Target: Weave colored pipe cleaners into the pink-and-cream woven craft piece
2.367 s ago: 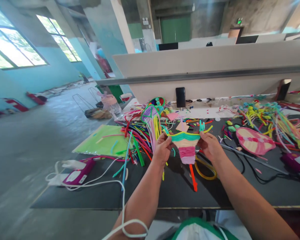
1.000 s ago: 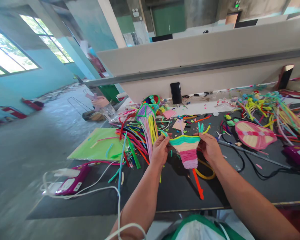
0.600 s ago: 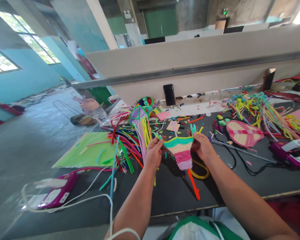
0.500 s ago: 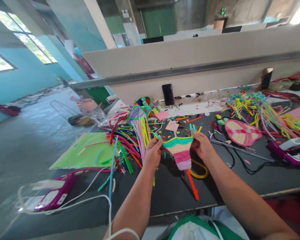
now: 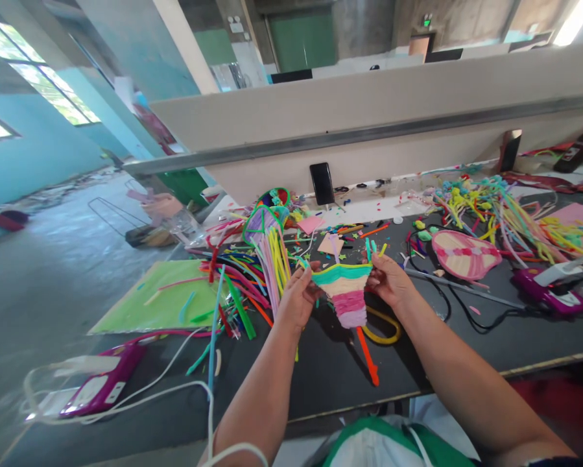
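Observation:
Between my hands a striped pipe-cleaner piece [image 5: 348,299] is stretched above the dark table. It narrows downward, with yellow, teal, cream, magenta and lilac bands, and a red-orange stem [image 5: 368,358] sticks out below. My left hand [image 5: 297,295] pinches its upper left corner, where teal ends poke out. At the upper right corner my right hand [image 5: 387,277] grips it, with teal and yellow ends standing above the fingers. Behind the piece lies a yellow-handled tool [image 5: 387,329], partly hidden, perhaps scissors.
A bundle of pipe cleaners [image 5: 272,259] and a green sheet [image 5: 155,298] lie to the left. A phone [image 5: 322,183] leans on the partition. Rightward are a pink-and-cream woven piece [image 5: 466,255], more pipe cleaners [image 5: 510,214] and a purple device [image 5: 554,292]; another purple device [image 5: 104,379] is at left.
The whole view has shifted slightly, so the table's things appear a little further left. Both hands keep their hold on the striped piece, which looks nearly unchanged.

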Tool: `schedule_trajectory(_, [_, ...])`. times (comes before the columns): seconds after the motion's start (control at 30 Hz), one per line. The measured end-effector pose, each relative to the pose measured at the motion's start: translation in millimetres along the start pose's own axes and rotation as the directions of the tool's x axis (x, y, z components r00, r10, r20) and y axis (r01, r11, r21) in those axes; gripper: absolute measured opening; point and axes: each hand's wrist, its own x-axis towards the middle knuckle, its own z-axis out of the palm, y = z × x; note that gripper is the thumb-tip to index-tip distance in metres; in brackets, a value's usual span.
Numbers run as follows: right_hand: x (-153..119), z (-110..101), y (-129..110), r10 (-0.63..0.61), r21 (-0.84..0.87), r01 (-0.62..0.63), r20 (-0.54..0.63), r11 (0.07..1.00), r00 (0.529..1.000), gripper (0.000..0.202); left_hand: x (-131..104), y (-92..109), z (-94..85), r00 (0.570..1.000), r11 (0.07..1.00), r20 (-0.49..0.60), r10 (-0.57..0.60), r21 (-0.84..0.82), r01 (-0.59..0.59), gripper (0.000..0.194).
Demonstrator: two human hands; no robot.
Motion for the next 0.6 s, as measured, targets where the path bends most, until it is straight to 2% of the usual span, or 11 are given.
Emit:
schedule_trajectory(0.1, [-0.7, 0.5, 2.2, 0.003, 0.038, -0.003, 0.003, 0.999, 1.0, 0.026, -6.0, -4.6, 7.7, 0.989, 0.989, 0.113, -0.095, -0.101, 0.107, 0.041])
schedule_trajectory(0.23, [-3.7, 4.5, 5.7, 0.023, 0.028, -0.024, 0.039, 0.999, 0.999, 0.027, -14.8, -14.8, 19.3, 0.976, 0.972, 0.126, -0.18, -0.131, 0.196, 0.043])
schedule_trajectory(0.37, [-7.2, 9.1, 7.5, 0.015, -0.058, -0.009, 0.105, 0.998, 0.994, 0.028, -15.7, -13.4, 23.4, 0.985, 0.981, 0.069, -0.155, -0.107, 0.162, 0.043])
schedule_trajectory(0.47, [-7.5, 8.3, 8.9, -0.066, -0.262, 0.086, 0.087, 0.961, 0.994, 0.034, -8.7, -2.2, 16.8, 0.995, 0.992, -0.078, -0.054, -0.12, 0.045, 0.036])
schedule_trajectory(0.5, [-7.6, 7.8, 9.6, -0.089, -0.392, 0.108, 0.068, 0.913, 0.994, 0.033, -5.7, 2.2, 13.3, 0.991, 0.991, -0.133, -0.003, -0.131, -0.015, 0.035])
schedule_trajectory(0.53, [-8.1, 7.6, 10.3, -0.106, -0.555, 0.113, 0.044, 0.824, 0.993, 0.03, -2.9, 6.4, 9.5, 0.982, 0.987, -0.181, 0.052, -0.142, -0.078, 0.036])
schedule_trajectory(0.57, [-9.4, 8.2, 11.1, -0.107, -0.728, 0.093, 0.028, 0.679, 0.994, 0.025, -0.4, 10.0, 5.7, 0.97, 0.978, -0.22, 0.104, -0.153, -0.14, 0.038])
schedule_trajectory(0.6, [-11.9, 9.8, 11.7, -0.095, -0.871, 0.087, 0.046, 0.484, 0.994, 0.02, 1.7, 12.9, 2.3, 0.958, 0.968, -0.246, 0.149, -0.162, -0.192, 0.041])
